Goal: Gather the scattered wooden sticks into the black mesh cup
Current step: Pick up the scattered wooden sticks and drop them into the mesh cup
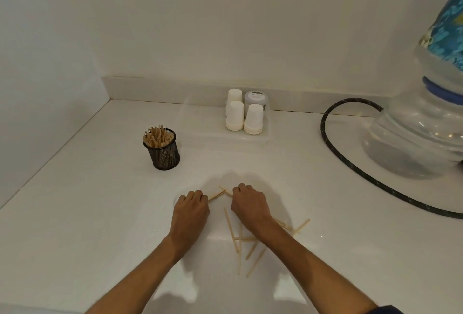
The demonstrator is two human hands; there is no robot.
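Honestly | left hand (191, 207) and right hand (248, 203) curled over wooden sticks (240, 241) on table (100, 213) | grip unclear | black mesh cup (164, 152) well apart, already packed | risk: flat sticks slip, spill

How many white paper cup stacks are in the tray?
3 white paper cup stacks stand upside down in the clear tray: one at the back left, one front left, one front right. A lidded jar sits behind; more could hide there.
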